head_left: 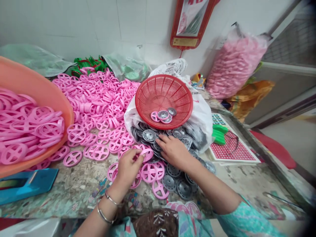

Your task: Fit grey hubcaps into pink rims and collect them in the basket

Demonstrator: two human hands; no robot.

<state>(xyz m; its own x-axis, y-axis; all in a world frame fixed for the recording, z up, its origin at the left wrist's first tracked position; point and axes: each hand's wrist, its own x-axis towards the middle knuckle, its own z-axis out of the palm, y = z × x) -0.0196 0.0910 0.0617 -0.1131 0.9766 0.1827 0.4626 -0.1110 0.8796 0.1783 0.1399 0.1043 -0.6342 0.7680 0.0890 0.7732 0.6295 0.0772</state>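
Note:
My left hand (129, 168) pinches a pink plastic wheel (147, 153) with spokes between thumb and fingers, just above the table. My right hand (172, 149) reaches onto a pile of grey plastic wheel discs (184, 189), its fingers apart and touching discs near the bag's mouth; no disc is seen lifted. The grey discs spill from a white plastic bag (204, 123). On top of the bag rests a red mesh basket (164, 82), tilted toward me. Inside it lie several wheels (163, 115), some with a grey disc set in a pink rim.
Many loose pink wheels (98, 105) cover the table's left and back. An orange tub (66, 108) of pink wheels leans in from the left, near a blue tape dispenser (41, 181). Sticker sheets (229, 153) and a green piece (219, 134) lie right.

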